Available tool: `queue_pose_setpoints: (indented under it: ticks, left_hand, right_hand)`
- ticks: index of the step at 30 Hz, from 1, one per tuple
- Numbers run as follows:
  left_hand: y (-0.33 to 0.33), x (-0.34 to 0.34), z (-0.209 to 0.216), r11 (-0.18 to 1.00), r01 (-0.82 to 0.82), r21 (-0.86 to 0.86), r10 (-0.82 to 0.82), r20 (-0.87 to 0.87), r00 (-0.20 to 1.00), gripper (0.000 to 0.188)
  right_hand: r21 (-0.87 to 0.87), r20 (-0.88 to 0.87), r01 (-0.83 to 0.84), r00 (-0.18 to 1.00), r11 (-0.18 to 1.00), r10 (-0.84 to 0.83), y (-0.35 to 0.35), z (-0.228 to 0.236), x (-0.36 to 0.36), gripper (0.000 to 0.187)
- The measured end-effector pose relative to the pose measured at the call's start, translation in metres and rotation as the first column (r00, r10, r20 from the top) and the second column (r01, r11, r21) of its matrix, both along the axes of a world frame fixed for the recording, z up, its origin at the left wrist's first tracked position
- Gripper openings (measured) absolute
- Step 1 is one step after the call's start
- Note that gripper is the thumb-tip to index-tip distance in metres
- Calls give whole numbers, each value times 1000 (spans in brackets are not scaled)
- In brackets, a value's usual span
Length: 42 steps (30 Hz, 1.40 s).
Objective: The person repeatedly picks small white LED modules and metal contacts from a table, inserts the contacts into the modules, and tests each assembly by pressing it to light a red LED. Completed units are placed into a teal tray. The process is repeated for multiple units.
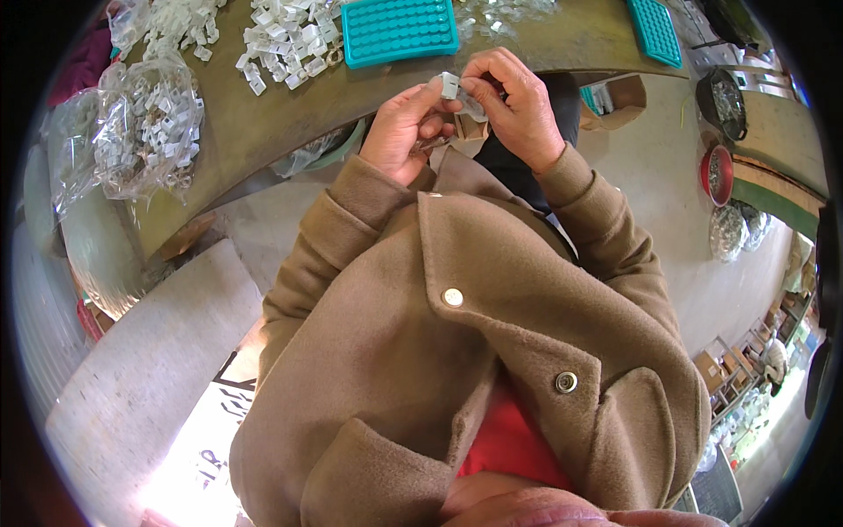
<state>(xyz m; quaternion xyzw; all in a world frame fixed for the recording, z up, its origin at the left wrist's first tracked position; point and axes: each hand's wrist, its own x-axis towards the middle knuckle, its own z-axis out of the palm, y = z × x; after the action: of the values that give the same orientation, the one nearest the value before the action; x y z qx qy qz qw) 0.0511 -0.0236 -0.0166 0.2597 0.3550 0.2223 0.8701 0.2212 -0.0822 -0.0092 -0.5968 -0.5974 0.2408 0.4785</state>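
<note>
Evidently, a clear bag of white parts (162,119) and a loose white pile (294,39) are lying on the tabletop (224,114) to our left, probably for easy reach. Our left hand (401,130) is pinching a white piece (450,86) near the turquoise tray (397,42), likely keeping it steady in view. Its long axis is running roughly away from our chest; which end is front, we cannot tell. Our right hand (522,107) is curling its fingertips beside it; whether they are gripping, we cannot tell.
</note>
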Motion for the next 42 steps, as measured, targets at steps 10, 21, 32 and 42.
queue_pose_setpoints:
  ticks: [10,21,32,42]
  left_hand:
    - [-2,-2,0,998,-48,-40,51,80,996,25]
    - [-3,-7,1,995,-87,51,90,-63,994,19]
    - [7,-13,0,993,-94,-77,97,42,994,22]
    - [8,-14,-8,999,-9,-41,8,-14,1000,23]
  right_hand:
    - [115,191,-136,975,984,112,5,4,1,8]
    - [72,339,-197,927,978,162,14,4,-7,7]
    - [-240,-234,-216,959,946,160,20,10,3,10]
    - [-52,65,-209,975,976,213,23,0,-3,5]
